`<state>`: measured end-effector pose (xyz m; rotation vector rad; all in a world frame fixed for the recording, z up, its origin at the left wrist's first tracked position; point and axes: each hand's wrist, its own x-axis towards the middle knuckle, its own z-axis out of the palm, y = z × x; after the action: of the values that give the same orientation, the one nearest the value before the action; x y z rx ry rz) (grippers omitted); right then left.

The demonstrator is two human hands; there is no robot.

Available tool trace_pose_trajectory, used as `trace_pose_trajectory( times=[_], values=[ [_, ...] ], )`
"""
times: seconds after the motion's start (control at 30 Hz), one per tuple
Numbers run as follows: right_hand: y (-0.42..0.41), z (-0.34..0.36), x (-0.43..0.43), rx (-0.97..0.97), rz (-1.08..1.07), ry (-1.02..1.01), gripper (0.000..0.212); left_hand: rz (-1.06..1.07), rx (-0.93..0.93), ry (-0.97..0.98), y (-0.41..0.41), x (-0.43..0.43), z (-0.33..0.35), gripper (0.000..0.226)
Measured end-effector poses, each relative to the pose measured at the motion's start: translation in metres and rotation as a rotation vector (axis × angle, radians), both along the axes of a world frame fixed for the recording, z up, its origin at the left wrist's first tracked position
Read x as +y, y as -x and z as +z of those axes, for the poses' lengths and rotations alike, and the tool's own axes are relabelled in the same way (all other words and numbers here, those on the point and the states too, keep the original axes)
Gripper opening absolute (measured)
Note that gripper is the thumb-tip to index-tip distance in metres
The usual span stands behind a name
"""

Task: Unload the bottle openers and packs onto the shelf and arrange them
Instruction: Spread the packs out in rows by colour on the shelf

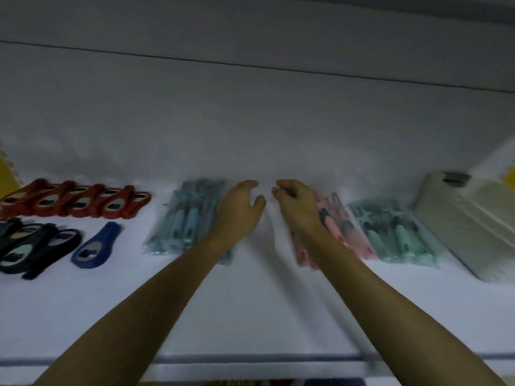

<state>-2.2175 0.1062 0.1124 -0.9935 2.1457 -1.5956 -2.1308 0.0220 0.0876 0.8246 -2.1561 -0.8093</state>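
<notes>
Hands [241, 208] [296, 207] over blue pack [181, 218], pink pack [335, 228].

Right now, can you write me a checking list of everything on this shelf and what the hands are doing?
Surface: white shelf, dimly lit.
Job's things: red openers in a back row, dark openers in front of them, one blue opener beside those; blue pack, pink pack and mint pack lie flat.
Clutter: pale flat package far right; yellow thing at the left edge.
Hands: left hand relaxed over the blue pack; right hand curled by the pink pack, grip unclear.
Cables: nothing seen.
Surroundings: white back wall.
</notes>
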Motion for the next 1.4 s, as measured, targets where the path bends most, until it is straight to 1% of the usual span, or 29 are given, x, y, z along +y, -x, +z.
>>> trace_pose_trajectory(
  times=[0.07,0.13,0.17,0.2,0.27,0.3,0.37,0.4,0.5,0.57,0.63,0.67,0.73,0.77,0.8,0.83,0.87,0.9,0.93,0.97,1.0,1.03,1.1,1.17,1.2,1.23,1.27,1.33,1.4],
  values=[
    [0.036,0.007,0.033,0.141,-0.124,-0.059,0.033,-0.057,0.011,-0.249,0.037,0.031,-0.002,0.046],
    [0.071,0.005,0.064,0.241,-0.207,-0.246,0.041,-0.104,-0.046,-0.437,0.064,0.054,-0.008,0.052],
    [0.084,0.001,0.075,0.236,-0.204,-0.355,0.044,-0.107,-0.061,-0.496,0.074,0.063,-0.011,0.054],
    [0.091,-0.006,0.082,0.193,-0.168,-0.449,0.043,-0.095,-0.060,-0.544,0.082,0.068,-0.013,0.054],
    [0.090,-0.023,0.083,0.088,-0.061,-0.556,0.040,-0.049,-0.017,-0.598,0.088,0.072,-0.019,0.051],
    [0.088,-0.030,0.080,0.094,-0.031,-0.575,0.044,-0.032,-0.002,-0.597,0.087,0.071,-0.023,0.049],
    [0.088,-0.038,0.071,0.172,-0.022,-0.601,0.048,0.013,-0.012,-0.537,0.076,0.063,-0.033,0.046],
    [0.091,-0.038,0.068,0.185,-0.042,-0.601,0.050,0.062,-0.014,-0.504,0.068,0.056,-0.038,0.046],
    [0.100,-0.037,0.062,0.082,-0.080,-0.577,0.066,0.259,0.081,-0.519,0.045,0.031,-0.045,0.057],
    [0.098,-0.040,0.057,0.051,-0.069,-0.586,0.061,0.301,0.153,-0.565,0.036,0.015,-0.043,0.062],
    [0.092,-0.043,0.047,0.025,-0.049,-0.543,0.053,0.301,0.224,-0.635,0.032,0.003,-0.040,0.060],
    [0.089,-0.043,0.043,0.002,-0.035,-0.503,0.051,0.310,0.236,-0.640,0.032,0.000,-0.039,0.058],
    [0.086,-0.043,0.037,-0.108,-0.022,-0.391,0.052,0.308,0.195,-0.585,0.035,0.006,-0.036,0.058],
    [0.087,-0.042,0.035,-0.168,-0.036,-0.344,0.057,0.282,0.142,-0.547,0.038,0.012,-0.036,0.057],
    [0.089,-0.041,0.036,-0.199,-0.057,-0.321,0.063,0.233,0.080,-0.514,0.042,0.021,-0.036,0.052],
    [0.092,-0.040,0.037,-0.203,-0.069,-0.321,0.063,0.180,0.033,-0.512,0.047,0.030,-0.035,0.045],
    [0.097,-0.039,0.037,-0.211,-0.059,-0.328,0.059,0.135,0.018,-0.544,0.051,0.038,-0.032,0.040],
    [0.101,-0.039,0.037,-0.256,-0.033,-0.327,0.055,0.112,0.036,-0.614,0.055,0.042,-0.028,0.045],
    [0.103,-0.038,0.036,-0.328,-0.002,-0.315,0.054,0.103,0.083,-0.733,0.060,0.044,-0.024,0.055],
    [0.103,-0.038,0.034,-0.410,0.027,-0.294,0.059,0.094,0.133,-0.889,0.065,0.045,-0.017,0.062],
    [0.101,-0.040,0.033,-0.486,0.047,-0.267,0.062,0.064,0.175,-1.039,0.069,0.047,-0.011,0.064],
    [0.099,-0.042,0.033,-0.546,0.059,-0.230,0.062,0.018,0.202,-1.149,0.072,0.049,-0.008,0.061],
    [0.094,-0.049,0.037,-0.604,0.060,-0.135,0.057,-0.068,0.222,-1.221,0.075,0.055,-0.004,0.049],
    [0.092,-0.051,0.047,-0.609,0.096,-0.010,0.046,-0.189,0.241,-1.193,0.073,0.056,-0.005,0.042],
    [0.093,-0.048,0.052,-0.616,0.160,0.071,0.038,-0.272,0.277,-1.129,0.071,0.054,-0.007,0.041],
    [0.094,-0.045,0.057,-0.624,0.255,0.159,0.031,-0.346,0.324,-1.025,0.069,0.050,-0.009,0.043],
    [0.094,-0.038,0.062,-0.615,0.345,0.234,0.032,-0.390,0.369,-0.886,0.064,0.048,-0.009,0.050],
    [0.092,-0.024,0.076,-0.525,0.489,0.306,0.045,-0.434,0.412,-0.612,0.054,0.052,-0.011,0.072],
    [0.086,-0.018,0.088,-0.452,0.543,0.284,0.069,-0.455,0.371,-0.439,0.046,0.062,-0.012,0.095]
  ],
)
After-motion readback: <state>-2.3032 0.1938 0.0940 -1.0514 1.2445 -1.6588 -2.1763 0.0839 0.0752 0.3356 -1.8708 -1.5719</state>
